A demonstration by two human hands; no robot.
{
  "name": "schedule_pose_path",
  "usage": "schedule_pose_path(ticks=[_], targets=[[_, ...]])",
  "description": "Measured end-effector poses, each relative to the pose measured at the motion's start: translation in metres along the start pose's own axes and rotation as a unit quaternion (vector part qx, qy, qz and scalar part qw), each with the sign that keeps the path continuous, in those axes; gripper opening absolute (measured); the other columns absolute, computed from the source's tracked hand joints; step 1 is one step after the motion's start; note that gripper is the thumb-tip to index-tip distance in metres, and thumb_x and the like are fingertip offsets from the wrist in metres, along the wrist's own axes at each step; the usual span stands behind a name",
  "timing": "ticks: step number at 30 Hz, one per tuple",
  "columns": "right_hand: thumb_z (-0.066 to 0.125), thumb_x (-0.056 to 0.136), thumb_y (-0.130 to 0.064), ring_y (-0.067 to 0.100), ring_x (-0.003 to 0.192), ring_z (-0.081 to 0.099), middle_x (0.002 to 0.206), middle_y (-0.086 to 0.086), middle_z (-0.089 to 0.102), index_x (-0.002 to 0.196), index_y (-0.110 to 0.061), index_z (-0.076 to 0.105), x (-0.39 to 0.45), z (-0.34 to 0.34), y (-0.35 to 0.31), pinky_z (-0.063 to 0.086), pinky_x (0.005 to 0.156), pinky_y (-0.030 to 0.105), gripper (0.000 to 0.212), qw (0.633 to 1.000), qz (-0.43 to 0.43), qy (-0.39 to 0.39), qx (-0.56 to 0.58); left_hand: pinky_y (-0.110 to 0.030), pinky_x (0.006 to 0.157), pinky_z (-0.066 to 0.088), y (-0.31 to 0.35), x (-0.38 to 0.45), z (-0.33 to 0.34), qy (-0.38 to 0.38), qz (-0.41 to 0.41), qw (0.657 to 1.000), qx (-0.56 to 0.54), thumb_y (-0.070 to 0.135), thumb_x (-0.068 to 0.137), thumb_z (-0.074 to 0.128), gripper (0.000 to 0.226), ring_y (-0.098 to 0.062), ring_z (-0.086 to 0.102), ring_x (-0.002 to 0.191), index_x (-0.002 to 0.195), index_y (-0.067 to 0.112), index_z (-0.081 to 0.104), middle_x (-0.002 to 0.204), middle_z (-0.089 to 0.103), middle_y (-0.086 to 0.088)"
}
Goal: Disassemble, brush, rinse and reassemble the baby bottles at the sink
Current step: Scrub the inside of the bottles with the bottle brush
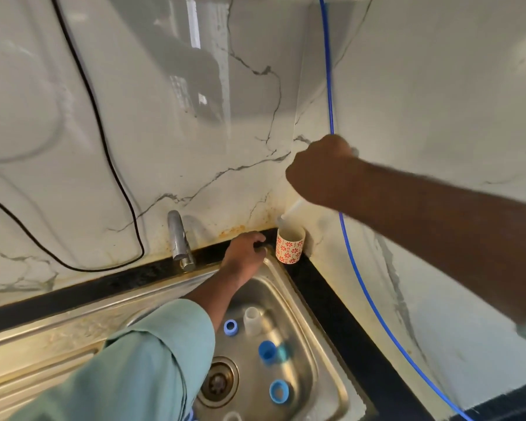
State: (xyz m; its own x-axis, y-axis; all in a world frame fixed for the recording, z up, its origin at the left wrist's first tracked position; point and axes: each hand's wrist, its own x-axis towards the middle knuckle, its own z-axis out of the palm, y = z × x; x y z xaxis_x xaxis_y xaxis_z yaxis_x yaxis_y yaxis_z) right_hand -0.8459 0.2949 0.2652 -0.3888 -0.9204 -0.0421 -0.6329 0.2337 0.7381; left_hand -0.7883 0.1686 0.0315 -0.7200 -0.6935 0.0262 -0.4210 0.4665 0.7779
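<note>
Nearest the camera, the steel sink (289, 294) held the loose bottle parts: 3 blue pieces, a ring (230, 327) at the back, a cap-like piece (267, 351) in the middle and a second ring (278, 391) nearest the drain (218, 381), with a clear bottle body (252, 320) standing upright beside the back ring, so the bottles looked already taken apart. Because the drain sat close to those small parts, a strong rush of water could have nudged a ring against its grate or tipped the light bottle body over. Further back, the left hand (246, 250) rested on the sink's far corner rim, fingers loosely curled and, as far as could be seen, holding nothing; a wet rim might have let it slip. Just beyond it stood a patterned cup (289, 246) on the dark counter (340, 320) in the corner. The right hand (322, 171) hovered above that cup, closed around a pale handle (289, 212), likely the bottle brush, whose lower end was at the cup's mouth. A careless pull could have dragged the cup over into the sink. Farthest back, a blue tube (328, 86) ran down the marble wall (164, 117) right behind that hand, and the arm could have snagged it. The tap (178, 238) showed no running water.
</note>
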Motion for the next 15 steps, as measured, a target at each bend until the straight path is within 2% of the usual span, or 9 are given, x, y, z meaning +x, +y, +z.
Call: schedule_pose_path(ticks=[3,5,7,9,11,13,15], targets=[[0.043,0.094,-0.012,0.015,0.055,0.04,0.068,-0.002,0.044,0.079,-0.016,0.044,-0.033,0.004,0.009,0.037,0.06,0.031,0.016,0.995,0.012,0.034,0.089,-0.023,0.09,0.043,-0.01,-0.005,0.002,-0.002,-0.021,0.999,-0.05,0.01,0.092,0.064,0.03,-0.014,0.059,0.107,0.121,0.009,0.067,0.119,0.066,-0.004],[0.046,0.096,-0.022,0.014,0.056,0.042,0.069,-0.003,0.045,0.082,-0.02,0.048,-0.046,0.033,-0.008,0.039,0.061,0.03,0.015,0.984,0.038,0.015,0.174,-0.025,0.081,0.046,-0.027,-0.009,0.007,0.0,-0.056,0.997,-0.06,0.008,0.089,0.064,0.019,-0.016,0.062,0.096,0.107,0.01,0.071,0.105,0.069,-0.002],[0.047,0.097,-0.029,0.015,0.062,0.048,0.071,-0.006,0.045,0.096,-0.023,0.058,-0.055,0.072,-0.041,0.04,0.063,0.031,0.012,0.958,0.072,-0.025,0.277,-0.029,0.075,0.051,-0.054,-0.013,0.017,0.006,-0.131,0.988,-0.081,0.005,0.086,0.064,0.012,-0.027,0.066,0.089,0.088,0.014,0.072,0.088,0.068,-0.002],[0.044,0.099,-0.031,0.018,0.074,0.056,0.079,-0.005,0.054,0.108,-0.024,0.061,-0.062,0.107,-0.081,0.042,0.067,0.032,0.02,0.911,0.103,-0.089,0.389,-0.037,0.077,0.057,-0.074,-0.018,0.025,0.003,-0.239,0.96,-0.145,0.004,0.088,0.064,0.009,-0.03,0.066,0.08,0.087,0.011,0.07,0.081,0.066,-0.006],[0.04,0.101,-0.032,0.019,0.082,0.06,0.094,-0.001,0.063,0.102,-0.024,0.06,-0.069,0.142,-0.124,0.041,0.068,0.031,0.021,0.859,0.12,-0.14,0.477,-0.041,0.081,0.056,-0.086,-0.025,0.036,-0.003,-0.349,0.905,-0.243,0.003,0.095,0.06,0.005,-0.026,0.059,0.069,0.098,0.004,0.064,0.08,0.059,-0.01],[0.038,0.101,-0.035,0.015,0.079,0.059,0.094,-0.002,0.065,0.091,-0.027,0.056,-0.077,0.17,-0.159,0.044,0.069,0.031,0.022,0.801,0.138,-0.175,0.555,-0.045,0.077,0.054,-0.097,-0.033,0.05,-0.01,-0.406,0.863,-0.299,0.001,0.098,0.056,0.005,-0.026,0.053,0.066,0.094,0.005,0.057,0.08,0.051,-0.013],[0.038,0.102,-0.038,0.01,0.08,0.06,0.089,-0.008,0.063,0.091,-0.028,0.056,-0.085,0.191,-0.181,0.052,0.075,0.032,0.022,0.744,0.149,-0.205,0.618,-0.042,0.069,0.051,-0.108,-0.036,0.066,-0.016,-0.432,0.837,-0.336,0.0,0.097,0.054,0.011,-0.025,0.05,0.067,0.088,0.003,0.057,0.09,0.055,-0.023]])
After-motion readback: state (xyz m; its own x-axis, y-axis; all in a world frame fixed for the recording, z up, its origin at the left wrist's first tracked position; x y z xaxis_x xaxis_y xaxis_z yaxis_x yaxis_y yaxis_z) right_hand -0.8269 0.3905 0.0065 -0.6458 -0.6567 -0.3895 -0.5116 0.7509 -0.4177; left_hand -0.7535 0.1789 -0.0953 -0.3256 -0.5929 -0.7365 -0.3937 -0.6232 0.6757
